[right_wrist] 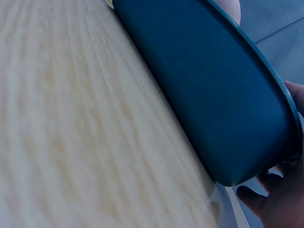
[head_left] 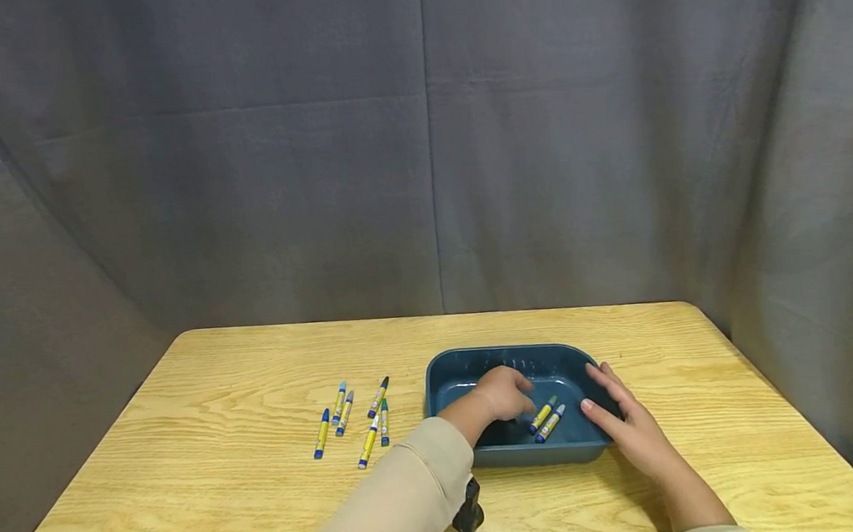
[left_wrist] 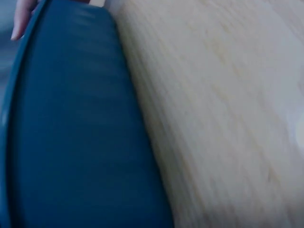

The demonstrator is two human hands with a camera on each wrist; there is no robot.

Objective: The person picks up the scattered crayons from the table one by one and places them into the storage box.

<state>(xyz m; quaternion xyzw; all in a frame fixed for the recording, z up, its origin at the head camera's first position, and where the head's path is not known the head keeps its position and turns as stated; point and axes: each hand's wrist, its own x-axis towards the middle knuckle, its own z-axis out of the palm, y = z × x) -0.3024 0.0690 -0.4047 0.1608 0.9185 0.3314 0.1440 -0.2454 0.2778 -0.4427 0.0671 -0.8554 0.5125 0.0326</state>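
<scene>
A dark blue rectangular plastic bin [head_left: 539, 455] sits on the wooden table. Two crayons, one green-tipped [head_left: 543, 415] and one light-blue-tipped [head_left: 550, 423], lie side by side on its floor. My left hand [head_left: 502, 392] reaches down into the bin, just left of these crayons, its fingers loosely spread and slightly blurred. No crayon shows in that hand. My right hand [head_left: 630, 425] holds the bin's right end, thumb over the inside of the rim and the other fingers along the outer wall. The right wrist view has fingers [right_wrist: 256, 199] at the bin's corner.
Left of the bin, several crayons lie loosely on the table [head_left: 208, 450], among them a dark blue one [head_left: 322, 434], a white-tipped one [head_left: 368, 442] and a black-tipped one [head_left: 379, 397]. A grey curtain [head_left: 315, 183] hangs behind the table.
</scene>
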